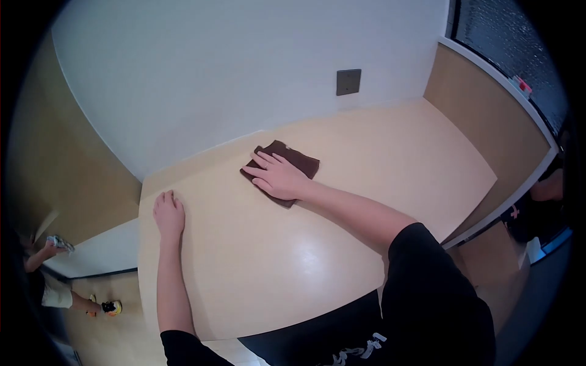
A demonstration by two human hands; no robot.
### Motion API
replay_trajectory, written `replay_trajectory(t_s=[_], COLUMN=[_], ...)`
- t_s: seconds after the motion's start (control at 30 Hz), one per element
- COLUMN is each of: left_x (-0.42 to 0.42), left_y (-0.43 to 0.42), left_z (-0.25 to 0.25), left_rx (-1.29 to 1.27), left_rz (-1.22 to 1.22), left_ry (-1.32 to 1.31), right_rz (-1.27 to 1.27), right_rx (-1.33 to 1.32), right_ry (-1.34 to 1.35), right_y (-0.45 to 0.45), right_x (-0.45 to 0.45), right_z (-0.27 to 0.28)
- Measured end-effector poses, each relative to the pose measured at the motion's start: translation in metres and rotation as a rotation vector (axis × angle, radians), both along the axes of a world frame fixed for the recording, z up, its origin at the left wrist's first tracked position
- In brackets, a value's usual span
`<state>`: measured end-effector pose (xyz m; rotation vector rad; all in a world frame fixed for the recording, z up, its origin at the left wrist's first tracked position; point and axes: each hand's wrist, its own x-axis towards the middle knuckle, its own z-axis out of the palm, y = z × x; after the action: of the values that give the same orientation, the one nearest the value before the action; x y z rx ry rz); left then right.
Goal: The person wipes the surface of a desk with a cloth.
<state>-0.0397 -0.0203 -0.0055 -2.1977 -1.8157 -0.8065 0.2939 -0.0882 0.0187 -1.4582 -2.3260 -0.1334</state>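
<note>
A dark brown cloth (299,161) lies on the pale wood-coloured tabletop (256,256), towards its far edge. My right hand (278,177) is flat on top of this cloth with its fingers spread, covering the middle of it. Corners of the fabric show beyond the fingertips and below the palm. To the left, my left hand (168,213) rests on the tabletop near its left edge, apart from the cloth. Its fingers are close together and slightly bent, with nothing visible in them.
Behind the table rises a white wall with a grey square plate (348,82). A wood-coloured partition (488,116) bounds the right side, below a dark textured window (506,49). At far left another person's hand (46,249) holds a crumpled cloth-like item (60,244).
</note>
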Motion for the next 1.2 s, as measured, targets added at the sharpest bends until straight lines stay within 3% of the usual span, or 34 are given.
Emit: replay_trajectory(t_s=[0.07, 0.13, 0.2, 0.33, 0.4, 0.47, 0.53, 0.63, 1.0, 1.2], left_x=[-0.005, -0.006, -0.006, -0.009, -0.009, -0.012, -0.019, -0.018, -0.01, -0.009], left_y=[0.004, 0.003, 0.004, 0.004, 0.004, 0.008, 0.02, 0.012, 0.001, 0.006], left_z=[-0.001, 0.0, 0.003, 0.001, 0.001, -0.003, -0.01, -0.008, 0.005, 0.007], left_rx=[0.011, -0.012, -0.037, -0.065, -0.07, -0.057, -0.071, -0.053, -0.091, -0.119], left_rz=[-0.007, -0.019, -0.031, -0.06, -0.073, -0.076, -0.087, -0.069, -0.077, -0.157], left_ry=[-0.005, -0.013, -0.015, -0.047, -0.057, -0.057, -0.082, -0.027, -0.049, -0.228], right_rz=[0.018, -0.029, -0.119, -0.457, -0.593, -0.904, -1.096, -1.224, -1.261, -1.167], right_rx=[0.098, 0.111, -0.067, -0.034, 0.172, -0.045, -0.087, -0.169, -0.094, 0.04], right_ry=[0.095, -0.021, 0.047, 0.004, -0.047, -0.047, -0.071, -0.056, -0.015, 0.104], right_y=[-0.002, -0.005, -0.016, -0.048, -0.066, -0.1, -0.112, -0.107, -0.055, -0.031], right_x=[0.02, 0.06, 0.112, 0.238, 0.319, 0.361, 0.411, 0.44, 0.503, 0.545], right_z=[-0.004, -0.001, 0.012, 0.013, -0.007, 0.006, -0.005, -0.001, -0.005, -0.01])
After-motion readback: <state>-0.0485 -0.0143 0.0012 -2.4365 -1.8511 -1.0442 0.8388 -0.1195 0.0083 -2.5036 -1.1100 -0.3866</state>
